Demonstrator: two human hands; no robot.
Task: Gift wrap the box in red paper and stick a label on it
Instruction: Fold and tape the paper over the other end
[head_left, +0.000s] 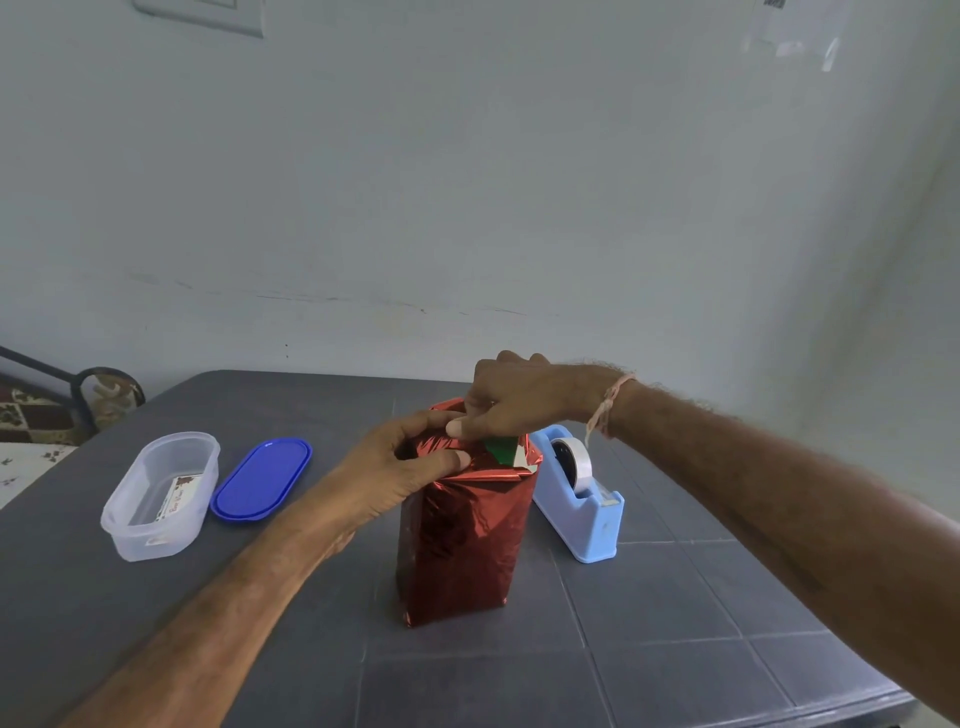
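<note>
Pinching red paper (460, 545) top edges

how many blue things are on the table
2: the blue lid lies flat left of the wrapped box, beside the clear container; the blue tape dispenser stands right of the box. Something small behind the box could be hidden.

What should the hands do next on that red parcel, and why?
Probably fold the loose right flap down. The left hand and right hand pinch the paper at the top, a green corner of the box shows uncovered, and the tape dispenser stands beside it.
</note>
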